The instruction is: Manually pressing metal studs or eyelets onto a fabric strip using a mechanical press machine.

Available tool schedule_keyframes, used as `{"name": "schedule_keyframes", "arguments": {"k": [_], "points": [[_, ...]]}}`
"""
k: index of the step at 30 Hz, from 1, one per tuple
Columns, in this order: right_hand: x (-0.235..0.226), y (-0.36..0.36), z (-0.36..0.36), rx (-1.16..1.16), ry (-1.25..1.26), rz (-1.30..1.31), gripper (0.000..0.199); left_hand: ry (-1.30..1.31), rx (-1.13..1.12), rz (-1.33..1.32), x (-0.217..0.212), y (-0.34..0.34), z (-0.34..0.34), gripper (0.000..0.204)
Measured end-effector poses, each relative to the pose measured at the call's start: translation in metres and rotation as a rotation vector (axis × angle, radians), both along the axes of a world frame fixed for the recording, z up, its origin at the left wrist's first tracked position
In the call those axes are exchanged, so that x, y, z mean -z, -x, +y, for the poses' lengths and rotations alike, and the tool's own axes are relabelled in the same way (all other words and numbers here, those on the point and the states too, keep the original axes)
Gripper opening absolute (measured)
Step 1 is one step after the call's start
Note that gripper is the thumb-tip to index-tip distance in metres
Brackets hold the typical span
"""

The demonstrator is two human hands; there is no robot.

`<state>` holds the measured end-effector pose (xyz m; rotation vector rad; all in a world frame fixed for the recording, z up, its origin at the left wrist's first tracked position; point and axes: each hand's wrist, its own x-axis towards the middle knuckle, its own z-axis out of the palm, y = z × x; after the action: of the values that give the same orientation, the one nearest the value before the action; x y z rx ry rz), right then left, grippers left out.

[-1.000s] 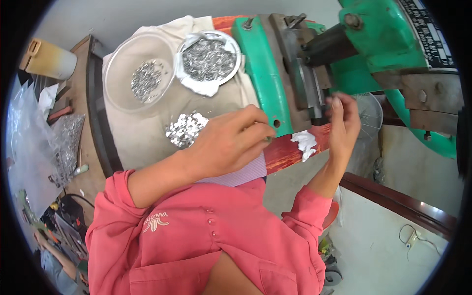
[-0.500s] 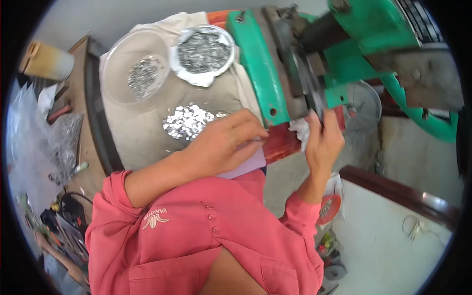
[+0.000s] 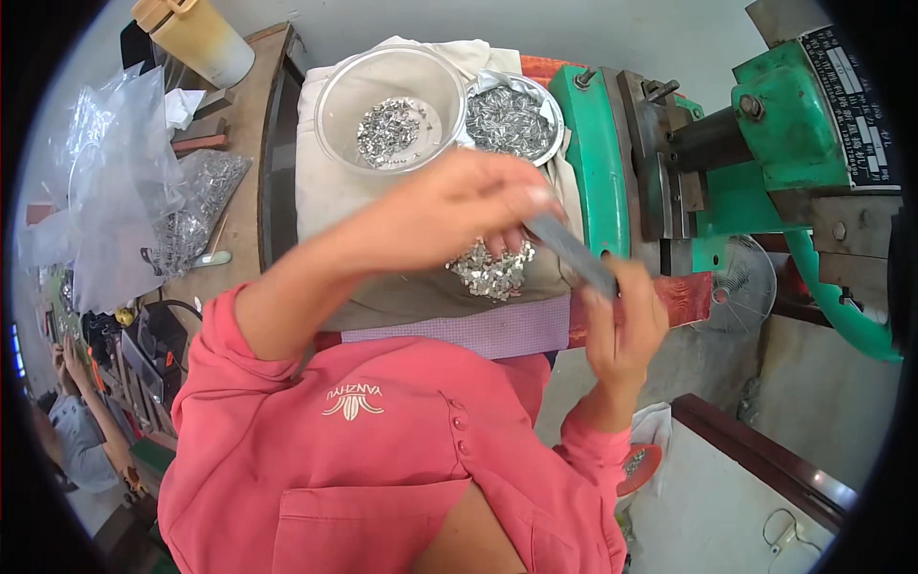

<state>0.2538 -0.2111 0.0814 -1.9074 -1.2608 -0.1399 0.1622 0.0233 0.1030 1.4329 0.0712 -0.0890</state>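
My left hand (image 3: 449, 215) is raised over the cloth-covered bench, its fingertips pinching the upper end of a flat grey metal strip (image 3: 571, 253). My right hand (image 3: 626, 325) grips the strip's lower end, just in front of the green press machine (image 3: 765, 163). A loose pile of small shiny metal pieces (image 3: 492, 271) lies on the cloth (image 3: 330, 201) beneath my left hand. Behind it stand a clear bowl (image 3: 392, 105) holding a few pieces and a metal bowl (image 3: 512, 120) full of them.
Clear plastic bags (image 3: 124, 182), one with metal pieces, lie on the wooden table at left, beside a yellowish cup (image 3: 196, 33). A small fan (image 3: 744, 287) sits below the press. Another person (image 3: 76, 430) is at the lower left.
My left hand has lifted off the cloth by the pile. My right hand has come away from the press. Both now hold the grey strip between them.
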Motion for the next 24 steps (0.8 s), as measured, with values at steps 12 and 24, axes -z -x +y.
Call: {"name": "schedule_keyframes", "arguments": {"k": [12, 24], "points": [[-0.002, -0.027, 0.18, -0.375, -0.397, 0.899, 0.026, -0.391, -0.375, -0.172, 0.021, 0.031, 0.114, 0.03], [0.037, 0.016, -0.001, 0.243, -0.44, 1.07, 0.013, -0.265, -0.046, 0.046, 0.01, 0.059, 0.069, 0.029]]}}
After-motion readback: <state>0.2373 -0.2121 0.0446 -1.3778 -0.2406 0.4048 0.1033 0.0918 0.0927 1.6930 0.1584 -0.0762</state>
